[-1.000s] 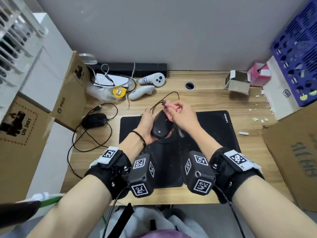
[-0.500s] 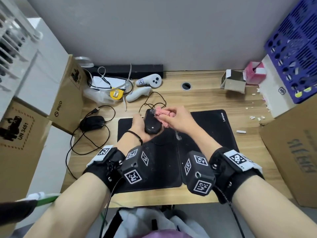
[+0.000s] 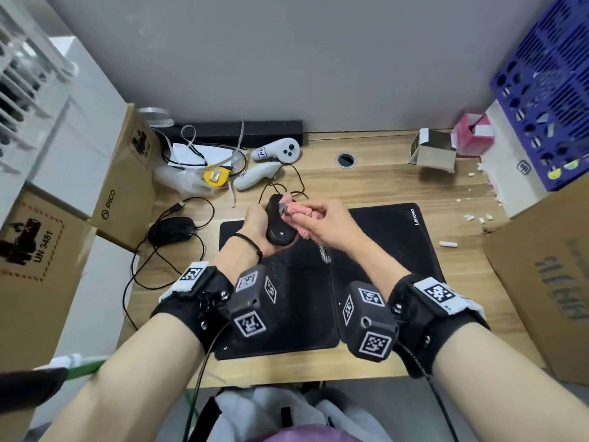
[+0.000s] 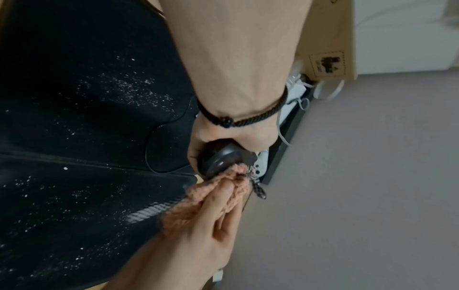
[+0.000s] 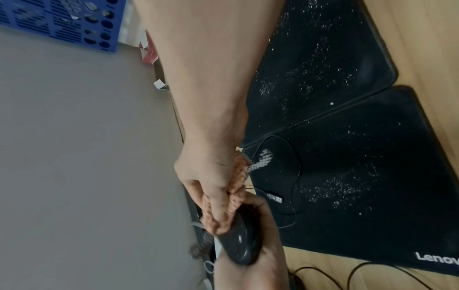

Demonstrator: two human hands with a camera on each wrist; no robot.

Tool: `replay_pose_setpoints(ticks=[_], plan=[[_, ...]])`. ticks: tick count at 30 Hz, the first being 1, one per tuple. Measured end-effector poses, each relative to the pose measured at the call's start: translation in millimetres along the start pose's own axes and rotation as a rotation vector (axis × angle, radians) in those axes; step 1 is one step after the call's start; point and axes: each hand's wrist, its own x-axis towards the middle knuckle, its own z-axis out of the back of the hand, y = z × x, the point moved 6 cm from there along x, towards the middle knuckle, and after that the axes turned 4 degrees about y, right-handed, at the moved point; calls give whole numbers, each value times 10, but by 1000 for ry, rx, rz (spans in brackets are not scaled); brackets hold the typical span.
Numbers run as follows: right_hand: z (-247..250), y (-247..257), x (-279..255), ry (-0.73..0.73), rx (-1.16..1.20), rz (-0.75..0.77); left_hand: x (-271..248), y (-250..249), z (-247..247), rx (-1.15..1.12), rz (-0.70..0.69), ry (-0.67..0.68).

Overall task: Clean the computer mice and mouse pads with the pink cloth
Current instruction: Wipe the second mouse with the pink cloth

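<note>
My left hand (image 3: 255,226) grips a black wired mouse (image 3: 278,224) from its left side, lifted above the far edge of the mouse pads. My right hand (image 3: 322,223) holds the bunched pink cloth (image 3: 299,213) and presses it on the mouse's far end. The wrist views show the mouse (image 4: 219,159) (image 5: 242,242) cupped in the left palm with the cloth (image 4: 211,198) (image 5: 228,206) against it. Two black mouse pads lie below, a Lenovo one (image 3: 395,237) at the right and another (image 3: 283,311) overlapping it at the left, both speckled with white dust. A second black mouse (image 3: 172,230) rests on the desk at the left.
Two white controllers (image 3: 277,151), a yellow tape measure (image 3: 216,177) and cables clutter the back left. Cardboard boxes (image 3: 124,183) flank the desk on both sides. A small open box (image 3: 435,151), a pink tissue box (image 3: 471,138) and a blue crate (image 3: 548,74) stand at the back right. White crumbs (image 3: 447,244) lie at the right.
Both hands carried the mouse leftward and away from me. The mouse turned in my left palm, and the cloth moved along it toward its far end.
</note>
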Motion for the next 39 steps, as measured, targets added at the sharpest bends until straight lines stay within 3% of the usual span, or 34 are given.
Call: replay_pose_setpoints(ticks=[2,5,8,11,14,17,23,26,28,31,35,39], plan=[[100,-18,140,-176,-13,-49,-3,29,-76,31,-25,45],[127,169,259,-313,-61,-60,-36,31,-173,96,-49,119],[-38,301,292,-258,-101,-37,-1,-48,-220,144,-133,139],[-113,321,244,-193,-143,-24,66,-117,-156,150,-185,76],[81,258,246,-258,-111,-82,68,-136,-126,270,-233,16],[235,197,229,-323,-59,-149,70,-132,-151,401,-241,64],[287,89,123,-393,106,-172,80,-172,-100,421,-287,126],[261,80,70,-356,110,-124,125,-198,14,625,-411,-3],[176,95,67,-277,54,-102,139,-207,-18,817,-537,-22],[62,110,108,-210,-149,-59,102,-239,-109,924,-708,-36],[274,4,51,-346,-211,-122,5,-311,-88,980,-820,-51],[196,2,47,-384,-105,-221,-53,-250,-93,1057,-819,-47]])
